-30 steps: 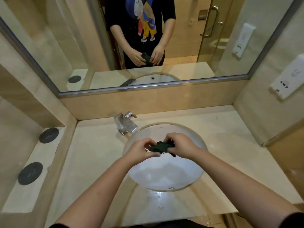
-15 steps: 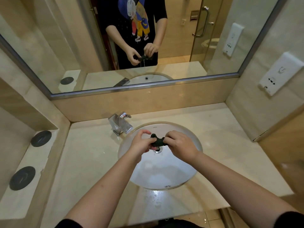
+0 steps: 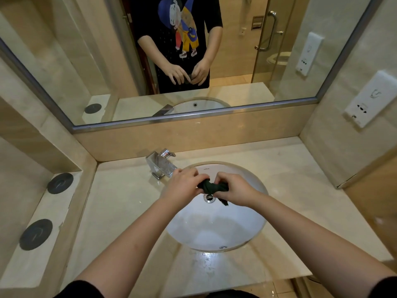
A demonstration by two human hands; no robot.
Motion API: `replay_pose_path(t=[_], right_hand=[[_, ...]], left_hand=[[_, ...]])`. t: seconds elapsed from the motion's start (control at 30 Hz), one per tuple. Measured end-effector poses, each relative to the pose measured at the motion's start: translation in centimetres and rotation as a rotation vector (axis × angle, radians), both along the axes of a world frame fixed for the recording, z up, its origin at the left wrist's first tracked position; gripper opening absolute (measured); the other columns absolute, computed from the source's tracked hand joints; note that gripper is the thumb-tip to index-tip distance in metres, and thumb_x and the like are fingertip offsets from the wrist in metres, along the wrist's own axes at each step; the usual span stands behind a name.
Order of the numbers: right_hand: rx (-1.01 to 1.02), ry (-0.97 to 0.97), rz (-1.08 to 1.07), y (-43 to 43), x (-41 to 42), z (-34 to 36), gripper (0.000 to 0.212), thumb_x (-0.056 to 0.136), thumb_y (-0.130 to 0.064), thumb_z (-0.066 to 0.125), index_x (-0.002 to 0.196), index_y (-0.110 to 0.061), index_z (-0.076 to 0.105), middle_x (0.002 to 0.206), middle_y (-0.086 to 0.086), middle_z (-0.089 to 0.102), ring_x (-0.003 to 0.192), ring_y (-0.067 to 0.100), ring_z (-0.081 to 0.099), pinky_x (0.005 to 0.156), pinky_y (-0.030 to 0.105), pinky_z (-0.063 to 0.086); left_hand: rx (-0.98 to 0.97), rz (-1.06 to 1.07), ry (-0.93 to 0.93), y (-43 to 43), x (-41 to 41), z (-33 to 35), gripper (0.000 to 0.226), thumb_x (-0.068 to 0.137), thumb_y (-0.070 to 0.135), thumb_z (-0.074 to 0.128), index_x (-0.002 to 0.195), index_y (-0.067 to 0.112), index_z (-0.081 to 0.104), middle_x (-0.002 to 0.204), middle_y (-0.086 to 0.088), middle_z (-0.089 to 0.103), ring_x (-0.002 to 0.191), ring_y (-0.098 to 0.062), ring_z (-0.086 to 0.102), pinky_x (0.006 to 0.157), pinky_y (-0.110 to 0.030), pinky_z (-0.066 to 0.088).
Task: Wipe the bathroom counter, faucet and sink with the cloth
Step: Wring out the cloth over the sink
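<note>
Beige stone counter (image 3: 120,203) set in an alcove, mirror (image 3: 86,61) along the back wall, white oval sink (image 3: 217,229) sunk into the counter. Chrome faucet (image 3: 160,163) at the sink's back left rim. Wet sheen on the counter edge in front of the basin. Two dark round discs (image 3: 36,234) on the lower ledge at left; white wall socket plate (image 3: 368,98) on the right wall.

Cloth (image 3: 212,187): dark green, bunched and twisted, held over the basin just above the drain (image 3: 208,197). Left hand (image 3: 182,187) has fingers curled round its left end; right hand (image 3: 235,190) has fingers curled round its right end, with a corner hanging below (fingertip detail partly hidden by the cloth). Both hands close together, knuckles nearly meeting. Left hand sits just beside the faucet spout.
</note>
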State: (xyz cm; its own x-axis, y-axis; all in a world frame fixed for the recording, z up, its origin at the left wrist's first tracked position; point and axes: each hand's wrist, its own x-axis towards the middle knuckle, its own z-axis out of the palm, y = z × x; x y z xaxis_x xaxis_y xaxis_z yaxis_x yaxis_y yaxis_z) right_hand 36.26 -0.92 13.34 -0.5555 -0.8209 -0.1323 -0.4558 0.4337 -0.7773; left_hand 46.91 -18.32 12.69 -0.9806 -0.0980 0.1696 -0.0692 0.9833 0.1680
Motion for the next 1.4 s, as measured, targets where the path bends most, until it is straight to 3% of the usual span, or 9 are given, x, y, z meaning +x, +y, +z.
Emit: replay_pose_path(t=[0.13, 0.37, 0.6, 0.73, 0.9, 1.03, 1.13, 1.27, 1.4], right_hand=[[0.035, 0.252, 0.057, -0.3, -0.1, -0.7, 0.021, 0.076, -0.011, 0.067, 0.073, -0.022, 0.050, 0.058, -0.009, 0.053, 0.055, 0.014, 0.050, 0.053, 0.036, 0.044], [-0.247, 0.855, 0.133, -0.3, -0.5, -2.6, 0.036, 0.057, 0.011, 0.065, 0.070, -0.018, 0.047, 0.058, -0.002, 0.049, 0.053, 0.022, 0.044, 0.072, 0.027, 0.034], [-0.382, 1.094, 0.144, -0.8, -0.6, -4.1, 0.027, 0.063, 0.014, 0.061, 0.069, -0.012, 0.055, 0.066, 0.001, 0.060, 0.055, 0.023, 0.049, 0.074, 0.030, 0.040], [-0.188, 0.910, 0.159, -0.9, -0.9, -4.2, 0.029, 0.062, 0.007, 0.069, 0.073, -0.014, 0.052, 0.061, -0.003, 0.053, 0.056, 0.022, 0.048, 0.077, 0.030, 0.040], [0.116, 0.092, 0.099, -0.9, -1.0, -1.7, 0.023, 0.076, -0.016, 0.073, 0.089, -0.021, 0.054, 0.079, -0.009, 0.064, 0.070, 0.017, 0.060, 0.062, 0.032, 0.047], [0.096, -0.450, 0.076, -1.0, -1.7, -0.2, 0.016, 0.081, -0.013, 0.073, 0.094, -0.011, 0.064, 0.089, 0.003, 0.070, 0.075, 0.016, 0.065, 0.069, 0.023, 0.050], [0.111, -0.717, 0.056, -1.0, -2.1, -0.3, 0.034, 0.082, -0.003, 0.071, 0.111, -0.014, 0.056, 0.109, 0.011, 0.069, 0.089, 0.025, 0.067, 0.080, 0.028, 0.051], [0.246, -0.689, 0.198, -1.4, -1.8, -0.4, 0.027, 0.082, -0.009, 0.072, 0.108, -0.013, 0.064, 0.101, 0.009, 0.073, 0.090, 0.020, 0.069, 0.089, 0.031, 0.052], [0.278, -0.484, 0.202, -2.0, -1.5, -0.3, 0.026, 0.075, -0.019, 0.078, 0.094, -0.006, 0.066, 0.079, 0.001, 0.069, 0.074, 0.015, 0.063, 0.076, 0.029, 0.047]], left_hand=[[0.096, -0.021, -0.183, -0.1, -0.5, 0.1, 0.019, 0.088, 0.042, 0.060, 0.101, 0.028, 0.061, 0.090, 0.006, 0.068, 0.088, -0.016, 0.059, 0.101, -0.031, 0.033], [0.931, 0.177, -0.249, 0.9, 0.6, 0.6, 0.023, 0.090, 0.022, 0.063, 0.068, 0.020, 0.067, 0.065, 0.005, 0.065, 0.058, -0.004, 0.053, 0.057, -0.019, 0.037], [1.275, 0.354, -0.396, 0.8, 0.6, 0.5, 0.035, 0.093, 0.034, 0.059, 0.067, 0.010, 0.066, 0.067, -0.006, 0.067, 0.067, -0.017, 0.059, 0.077, -0.030, 0.040], [1.077, 0.296, -0.444, 0.2, -0.1, 0.5, 0.022, 0.091, 0.030, 0.062, 0.090, 0.009, 0.067, 0.081, -0.004, 0.071, 0.072, -0.013, 0.065, 0.077, -0.029, 0.045], [0.545, 0.090, -0.334, -1.2, -0.1, 0.5, 0.020, 0.083, 0.026, 0.068, 0.102, 0.027, 0.060, 0.098, 0.011, 0.065, 0.088, -0.008, 0.062, 0.082, -0.032, 0.051], [0.227, -0.107, -0.213, -2.3, -0.4, 1.6, 0.021, 0.088, 0.025, 0.064, 0.108, 0.024, 0.058, 0.103, 0.015, 0.063, 0.098, -0.007, 0.057, 0.103, -0.034, 0.030], [0.153, -0.138, -0.116, -2.6, -0.4, 2.2, 0.020, 0.087, 0.021, 0.065, 0.107, 0.023, 0.060, 0.102, 0.017, 0.063, 0.100, -0.007, 0.057, 0.111, -0.038, 0.018], [0.041, -0.249, 0.103, -3.1, 0.2, 1.5, 0.025, 0.075, 0.013, 0.076, 0.093, 0.021, 0.061, 0.088, 0.013, 0.066, 0.080, -0.012, 0.062, 0.104, -0.046, 0.033], [-0.016, -0.249, 0.093, -3.3, 0.7, 0.8, 0.022, 0.078, 0.019, 0.075, 0.095, 0.017, 0.061, 0.086, 0.008, 0.065, 0.079, -0.015, 0.062, 0.102, -0.046, 0.037]])
